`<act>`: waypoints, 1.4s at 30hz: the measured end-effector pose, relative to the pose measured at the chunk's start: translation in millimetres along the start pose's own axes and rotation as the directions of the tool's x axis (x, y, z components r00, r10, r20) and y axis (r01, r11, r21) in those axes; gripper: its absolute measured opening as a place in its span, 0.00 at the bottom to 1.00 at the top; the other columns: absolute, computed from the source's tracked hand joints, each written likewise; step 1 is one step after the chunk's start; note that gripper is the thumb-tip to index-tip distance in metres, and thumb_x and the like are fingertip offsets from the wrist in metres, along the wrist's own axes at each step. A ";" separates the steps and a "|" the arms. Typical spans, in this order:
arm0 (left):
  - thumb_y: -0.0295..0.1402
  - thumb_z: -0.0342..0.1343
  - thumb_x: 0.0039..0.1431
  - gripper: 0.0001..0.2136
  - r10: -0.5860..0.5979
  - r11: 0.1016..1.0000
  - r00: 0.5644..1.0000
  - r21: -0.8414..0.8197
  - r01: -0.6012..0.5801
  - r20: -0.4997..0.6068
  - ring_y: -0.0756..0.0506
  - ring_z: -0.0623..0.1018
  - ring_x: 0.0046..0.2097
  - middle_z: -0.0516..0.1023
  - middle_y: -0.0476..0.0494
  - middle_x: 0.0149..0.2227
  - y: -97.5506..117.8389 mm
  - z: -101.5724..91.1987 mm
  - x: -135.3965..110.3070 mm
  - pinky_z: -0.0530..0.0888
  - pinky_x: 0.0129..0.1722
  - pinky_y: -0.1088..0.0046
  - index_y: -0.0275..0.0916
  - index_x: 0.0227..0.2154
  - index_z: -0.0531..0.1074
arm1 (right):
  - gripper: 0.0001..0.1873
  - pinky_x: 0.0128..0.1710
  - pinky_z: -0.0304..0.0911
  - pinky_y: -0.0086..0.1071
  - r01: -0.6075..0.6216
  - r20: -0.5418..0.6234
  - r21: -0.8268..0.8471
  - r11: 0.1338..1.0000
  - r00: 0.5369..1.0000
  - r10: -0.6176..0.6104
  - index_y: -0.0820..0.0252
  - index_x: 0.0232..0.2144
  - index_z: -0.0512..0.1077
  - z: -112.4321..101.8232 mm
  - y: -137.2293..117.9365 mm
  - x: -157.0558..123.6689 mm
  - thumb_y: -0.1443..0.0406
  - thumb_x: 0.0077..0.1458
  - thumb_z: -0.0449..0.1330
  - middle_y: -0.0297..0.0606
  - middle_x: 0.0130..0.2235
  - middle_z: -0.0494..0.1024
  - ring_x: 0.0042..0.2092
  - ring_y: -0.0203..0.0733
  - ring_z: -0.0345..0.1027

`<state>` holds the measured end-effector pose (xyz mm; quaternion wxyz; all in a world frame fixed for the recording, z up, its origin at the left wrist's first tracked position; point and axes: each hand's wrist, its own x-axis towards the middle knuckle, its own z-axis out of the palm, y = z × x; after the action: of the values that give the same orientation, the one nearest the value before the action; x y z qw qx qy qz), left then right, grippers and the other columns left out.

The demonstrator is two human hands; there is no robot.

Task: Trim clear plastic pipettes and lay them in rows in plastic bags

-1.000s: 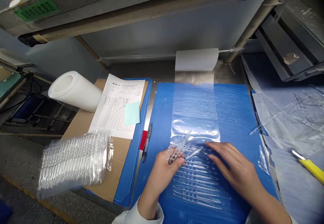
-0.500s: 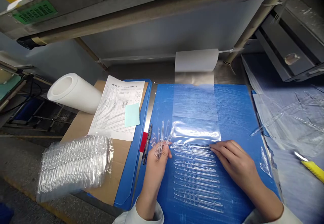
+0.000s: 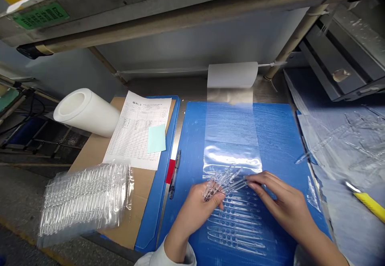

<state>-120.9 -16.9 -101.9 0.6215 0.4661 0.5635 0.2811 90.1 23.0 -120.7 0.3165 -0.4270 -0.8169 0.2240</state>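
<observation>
My left hand (image 3: pixel 200 206) is closed round a fanned bunch of slim clear plastic pieces (image 3: pixel 224 180), held over the top of a row. My right hand (image 3: pixel 278 194) pinches the right end of a clear plastic piece (image 3: pixel 237 184) that sticks out of the bunch. Below both hands, similar clear pieces (image 3: pixel 236 236) with round holes lie side by side on a strip of clear film (image 3: pixel 231 125). The film comes off a roll (image 3: pixel 232 75) at the back and runs over a blue board (image 3: pixel 279 142). My left hand hides part of the row's upper pieces.
Left of the board are a pen (image 3: pixel 175 174), a printed sheet (image 3: pixel 135 138) with a pale note (image 3: pixel 157 138), a white foam roll (image 3: pixel 90 113) and a filled clear bag (image 3: pixel 87 202). Loose clear pieces (image 3: pixel 357 138) and a yellow-handled tool (image 3: pixel 371 205) lie right. A shelf bar (image 3: pixel 180 21) crosses above.
My left hand has moved right with the bunch, from beside the film to over the row. My right hand has left the row's top piece and now pinches a piece at the bunch.
</observation>
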 end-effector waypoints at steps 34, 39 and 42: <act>0.46 0.56 0.51 0.16 -0.181 0.946 0.891 -0.322 0.041 -0.416 0.53 0.58 0.20 0.58 0.56 0.17 -9.1 -20.3 34.8 0.55 0.19 0.78 0.36 0.33 0.74 | 0.05 0.35 0.68 0.32 0.018 0.012 -0.100 0.995 1.000 -0.017 0.57 0.35 0.69 8.0 33.6 0.1 0.68 0.58 0.53 0.36 0.31 0.74 0.34 0.39 0.70; 0.42 0.58 0.51 0.14 -0.137 0.981 0.957 -0.172 0.094 -0.255 0.46 0.73 0.31 0.76 0.46 0.29 -1.0 -25.1 32.0 0.66 0.31 0.74 0.38 0.35 0.76 | 0.09 0.37 0.68 0.33 0.035 0.024 -0.133 0.990 0.999 -0.032 0.57 0.41 0.69 8.5 31.7 3.4 0.66 0.58 0.54 0.38 0.35 0.76 0.37 0.39 0.70; 0.40 0.57 0.52 0.12 -0.109 0.990 0.992 -0.099 0.103 -0.061 0.43 0.74 0.35 0.78 0.44 0.31 5.1 -23.8 31.6 0.67 0.35 0.71 0.37 0.32 0.77 | 0.15 0.40 0.68 0.35 0.028 -0.027 -0.144 0.989 0.999 -0.032 0.57 0.48 0.65 6.1 26.4 7.8 0.66 0.57 0.54 0.41 0.41 0.76 0.41 0.41 0.70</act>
<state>-136.4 19.1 -109.5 0.6380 0.3958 0.5937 0.2896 97.0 43.1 -139.2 0.3005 -0.4396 -0.8324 0.1536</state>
